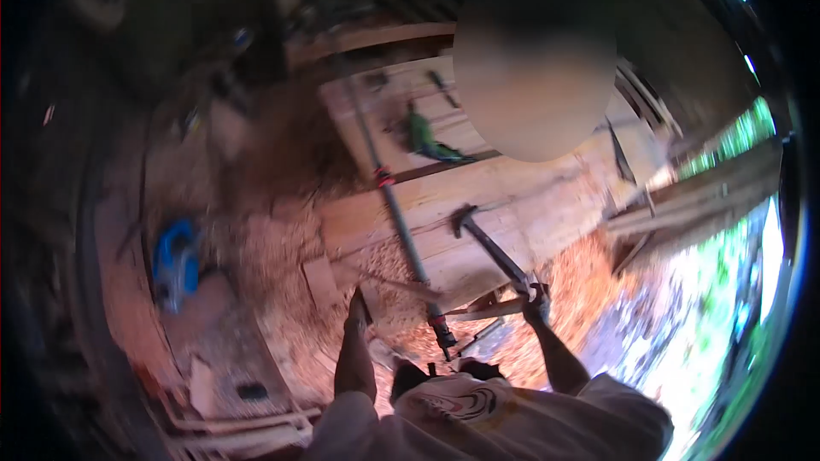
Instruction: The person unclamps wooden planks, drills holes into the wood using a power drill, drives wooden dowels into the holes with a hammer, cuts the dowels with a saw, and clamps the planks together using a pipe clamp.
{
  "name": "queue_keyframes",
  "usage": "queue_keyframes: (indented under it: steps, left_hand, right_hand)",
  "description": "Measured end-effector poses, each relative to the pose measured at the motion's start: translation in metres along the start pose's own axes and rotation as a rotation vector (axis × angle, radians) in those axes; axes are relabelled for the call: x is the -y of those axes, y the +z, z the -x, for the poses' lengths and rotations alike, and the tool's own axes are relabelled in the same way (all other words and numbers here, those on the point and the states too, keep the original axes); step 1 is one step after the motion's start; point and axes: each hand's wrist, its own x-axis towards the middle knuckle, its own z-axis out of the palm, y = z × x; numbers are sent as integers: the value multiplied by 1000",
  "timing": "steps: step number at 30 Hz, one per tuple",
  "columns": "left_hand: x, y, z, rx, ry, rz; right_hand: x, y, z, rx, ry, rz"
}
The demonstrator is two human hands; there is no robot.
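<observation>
My right hand (pixel 536 306) is closed around the handle of a hammer (pixel 493 248), whose dark head lies over the pale boards (pixel 547 222) of the bench. My left hand (pixel 354 314) is low at the near side, beside a small wood block (pixel 320 282) and close to a narrow wooden piece; blur hides its fingers. A long bar clamp (pixel 401 226) with red parts runs across the boards between my hands, its dark handle end toward my body.
A green tool (pixel 423 137) lies on the farther board. A dark triangular piece (pixel 621 154) is at the right. Left, on the ground, are a blue power tool (pixel 177 265) and a small black object (pixel 252 391). Wood shavings (pixel 581 277) cover the ground. A blurred patch hides the back.
</observation>
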Motion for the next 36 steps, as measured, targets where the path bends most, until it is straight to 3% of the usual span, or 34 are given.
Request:
queue_keyframes:
  steps: [5, 8, 11, 16, 18, 22, 28, 30, 31, 36]
  left_hand:
    - [4, -2, 12, -198, 141, -101]
    - [5, -10, 27, -443, 241, -392]
    - [-5, -25, 31, -398, 278, -478]
    - [-16, -7, 58, -642, 218, -305]
    - [-16, 6, 73, -737, 219, -356]
    - [3, 28, 42, -841, 177, -492]
    - [40, 72, -36, -960, 48, -758]
    - [49, 84, -62, -968, 1, -831]
    - [52, 90, -74, -967, -25, -868]
    - [43, 125, -104, -919, -157, -1031]
  right_hand:
    - [-110, -87, 69, -96, 360, 273]
    - [-171, -131, 86, -161, 515, 387]
    - [-236, -165, 65, -224, 523, 381]
    - [-289, -167, -54, -70, 518, 247]
    - [-322, -155, -99, -53, 159, 266]
    - [-385, -144, -219, 2, 43, 199]
    - [-586, -147, -402, -100, 142, 446]
    - [-637, -146, -456, -232, 218, 544]
    - [-662, -146, -480, -283, 153, 631]
    - [-706, -154, -569, -237, 57, 730]
